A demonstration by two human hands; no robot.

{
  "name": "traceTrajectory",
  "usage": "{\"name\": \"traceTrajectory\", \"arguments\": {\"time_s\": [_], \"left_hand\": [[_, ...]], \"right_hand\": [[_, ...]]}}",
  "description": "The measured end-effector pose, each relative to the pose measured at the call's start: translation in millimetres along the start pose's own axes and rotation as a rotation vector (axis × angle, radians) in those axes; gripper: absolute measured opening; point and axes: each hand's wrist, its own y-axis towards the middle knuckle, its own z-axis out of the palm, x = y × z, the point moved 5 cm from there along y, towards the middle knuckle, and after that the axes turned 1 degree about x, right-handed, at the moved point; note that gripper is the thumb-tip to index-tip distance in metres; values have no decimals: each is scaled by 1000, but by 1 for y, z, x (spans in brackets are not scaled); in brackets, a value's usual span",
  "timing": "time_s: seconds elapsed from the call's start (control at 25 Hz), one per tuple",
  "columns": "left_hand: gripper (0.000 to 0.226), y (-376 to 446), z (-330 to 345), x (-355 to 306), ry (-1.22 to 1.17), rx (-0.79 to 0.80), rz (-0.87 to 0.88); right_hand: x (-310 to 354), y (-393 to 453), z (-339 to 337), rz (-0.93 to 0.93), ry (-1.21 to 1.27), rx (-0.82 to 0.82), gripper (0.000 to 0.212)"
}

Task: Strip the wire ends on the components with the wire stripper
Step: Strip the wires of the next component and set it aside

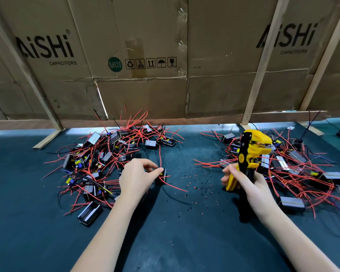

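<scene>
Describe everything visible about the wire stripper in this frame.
The wire stripper is a yellow and black hand tool, plastic-looking, with a black flat bar up its left side and a yellow beaked head at the top. It stands roughly upright, head up, above the dark green table, in front of the right-hand pile of wired components. The right hand grips its handles from below, fingers curled round the yellow grip. No wire can be seen in its head.

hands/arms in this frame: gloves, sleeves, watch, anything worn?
Nothing worn that shows. The left hand and right hand are bare: no gloves, no rings visible. Both forearms are bare down to the bottom edge of the picture, with no sleeve, watch or wrist strap in view. Short nails, unpainted as far as can be told.
</scene>
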Motion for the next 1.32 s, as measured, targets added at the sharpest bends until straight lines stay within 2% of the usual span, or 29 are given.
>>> {"name": "traceTrajectory", "arguments": {"time_s": [0.2, 0.28, 0.4, 0.48, 0.56, 0.68, 0.76, 0.84, 0.92, 1.0, 1.04, 1.16, 1.24, 1.32], "left_hand": [[9, 2, -2, -7, 69, 8, 105], [12, 3, -10, -10, -67, -36, 145], [14, 4, -29, -13, -488, -118, 156], [15, 3, -33, -13, -536, -133, 154], [24, 3, -27, -14, -460, -61, 102], [34, 3, -9, -10, -341, 177, -12], [39, 2, -6, -7, -516, 269, -102], [44, 3, -8, -2, -798, 258, -216], [43, 4, -7, 1, -883, 225, -291], [43, 1, -4, 2, -791, 166, -310], [42, 0, -6, 2, -684, 85, -269], [32, -8, -16, -8, -312, -158, -7], [25, -13, -14, -17, -180, -152, 88], [24, -14, -4, -20, -9, -44, 89]], "right_hand": [[-1, -1, 1, 1, 6, 6, 53], [0, -1, 2, 1, 7, 7, 54], [0, -1, 2, -3, 8, 11, 53], [0, -1, 2, -5, 6, 13, 52], [-1, -1, 1, -10, 5, 10, 51], [-2, 0, 1, -9, 12, 9, 52], [-2, 1, 1, -9, 14, 14, 53], [-2, 1, 2, -11, 19, 18, 52], [-2, 1, 2, -17, 23, 20, 52], [-2, 0, 1, -19, 22, 22, 53], [-2, 0, 1, -18, 23, 23, 53], [-2, 1, 1, -19, 19, 22, 49], [-3, 1, 1, -23, 16, 20, 48], [-3, 1, 1, -22, 18, 22, 48]]}}
